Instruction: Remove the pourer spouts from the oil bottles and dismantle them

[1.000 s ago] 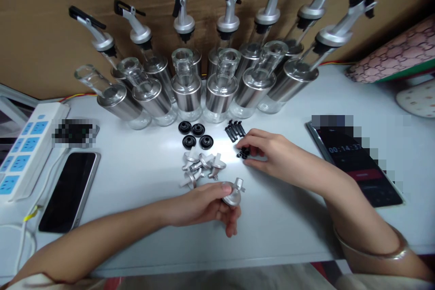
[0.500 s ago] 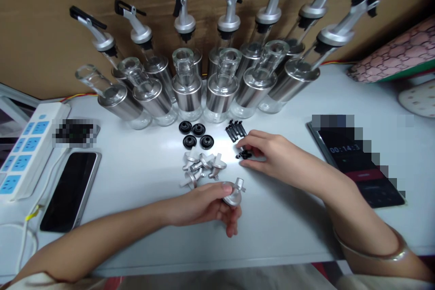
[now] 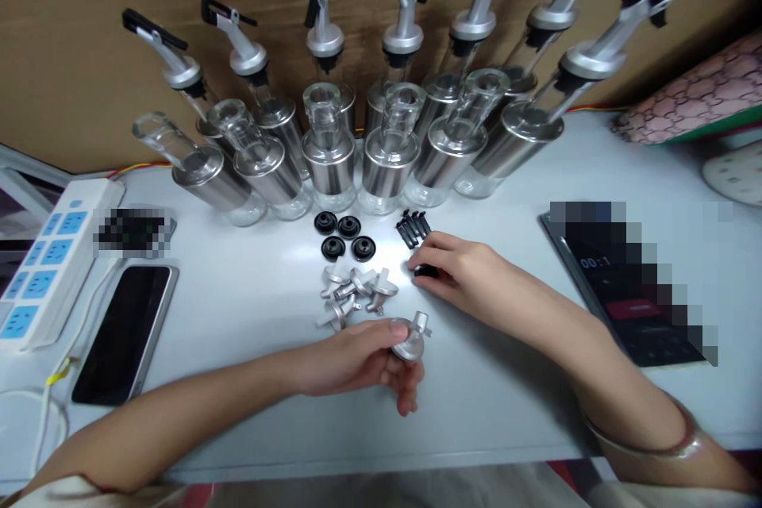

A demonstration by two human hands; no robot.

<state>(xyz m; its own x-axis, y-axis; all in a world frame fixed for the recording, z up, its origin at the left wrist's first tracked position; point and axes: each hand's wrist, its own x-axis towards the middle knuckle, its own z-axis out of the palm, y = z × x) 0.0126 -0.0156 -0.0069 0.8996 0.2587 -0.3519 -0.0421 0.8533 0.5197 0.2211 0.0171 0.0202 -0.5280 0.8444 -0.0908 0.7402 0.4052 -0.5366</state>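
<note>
My left hand is closed on a silver pourer spout, the thumb on its round cap and the narrow end pointing up. My right hand is down on the table, thumb and fingers drawn in around small black parts, which they partly cover. Just beyond it lies a bunch of black levers. More silver pourer spouts lie heaped to the left, with several round black stoppers behind them.
Glass bottles with metal sleeves stand in two rows at the back; the rear ones carry pourers. A power strip and a phone are at left. Another phone lies at right, near a pink patterned object.
My right thumb and fingers have closed in over the small black parts, covering more of them. My left hand still holds the silver spout in the same place.
</note>
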